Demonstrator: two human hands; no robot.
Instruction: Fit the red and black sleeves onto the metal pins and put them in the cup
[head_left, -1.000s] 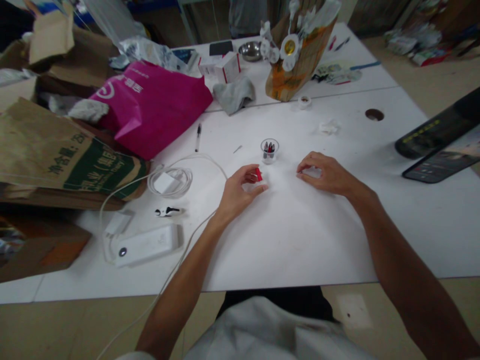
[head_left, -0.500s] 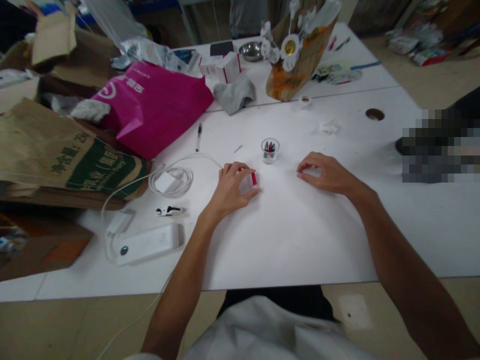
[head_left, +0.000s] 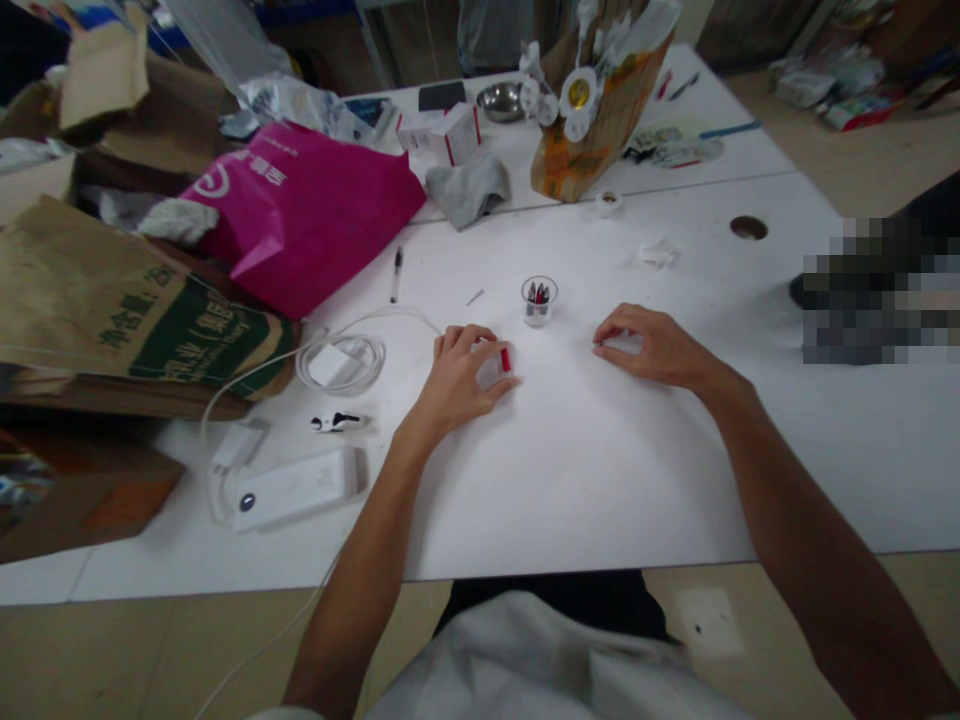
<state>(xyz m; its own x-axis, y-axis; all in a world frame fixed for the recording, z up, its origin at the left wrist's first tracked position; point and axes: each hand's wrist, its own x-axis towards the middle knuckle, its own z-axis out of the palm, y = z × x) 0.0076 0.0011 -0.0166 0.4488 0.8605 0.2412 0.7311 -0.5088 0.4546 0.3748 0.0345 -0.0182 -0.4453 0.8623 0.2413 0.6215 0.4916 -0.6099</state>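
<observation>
On the white table [head_left: 585,480], near the middle, two bare hands rest well apart. The left hand [head_left: 454,385] curves around a small red piece [head_left: 505,358]. Its thumb and first finger are spread, and the red piece sits in the space between their tips. I cannot tell if both tips press on it. The right hand [head_left: 645,345] has its thumb and finger tips very close together. I cannot tell if a tiny thing is pinched there.

Between the hands and a bit farther back stands a small clear cup [head_left: 537,319]. It has black and red bits [head_left: 538,296] in it, all bunched up. Left of the cup lies a thin grey sliver [head_left: 475,297], and farther left lies a pen [head_left: 396,275].

To the left of the left hand there is a loop of white cord [head_left: 375,365] with a white block [head_left: 332,366] on it. Nearer the front edge lie a small black and white tool [head_left: 337,423] and a big white power pack [head_left: 296,488]. A bright pink bag [head_left: 315,210] leans at the back left, just beside a grey cloth [head_left: 471,190].
</observation>
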